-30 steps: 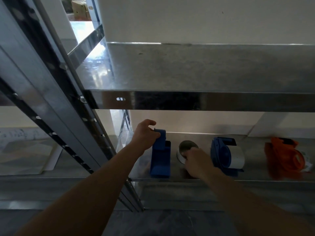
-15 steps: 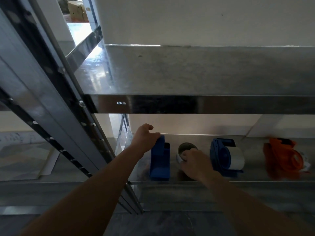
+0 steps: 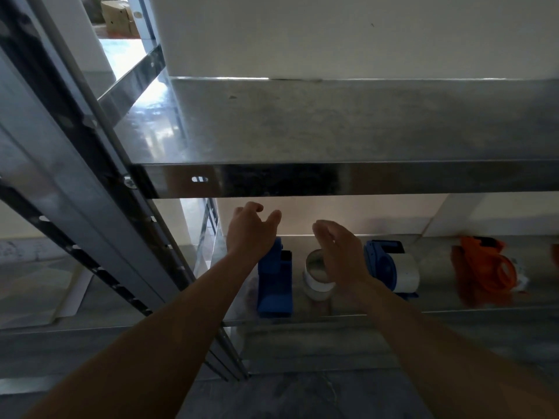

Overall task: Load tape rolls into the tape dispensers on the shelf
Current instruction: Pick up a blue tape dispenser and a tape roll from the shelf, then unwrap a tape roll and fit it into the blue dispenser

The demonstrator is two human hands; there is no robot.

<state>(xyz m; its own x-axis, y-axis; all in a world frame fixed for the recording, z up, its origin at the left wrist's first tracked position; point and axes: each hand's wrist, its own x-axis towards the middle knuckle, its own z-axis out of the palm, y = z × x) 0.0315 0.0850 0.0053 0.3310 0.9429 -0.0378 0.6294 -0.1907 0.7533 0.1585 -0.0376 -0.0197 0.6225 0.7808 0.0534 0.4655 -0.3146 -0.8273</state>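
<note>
No readable text, label, brand, number or sign is shown on anything on the shelving in this view.

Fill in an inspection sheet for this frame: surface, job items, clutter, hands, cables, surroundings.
Surface: lower metal shelf, dim, holding every job item; upper shelf bare where visible.
Job's things: empty blue dispenser at left; loose tape roll beside it; second blue dispenser already carrying a white roll; orange dispenser at right, its load unclear.
Clutter: nothing seen.
Hands: left hand open above the empty blue dispenser, no grip; right hand open over the loose tape roll, holding nothing.
Cables: nothing seen.
Surroundings: slotted steel upright at left; pale wall behind; cardboard box top left.
</note>
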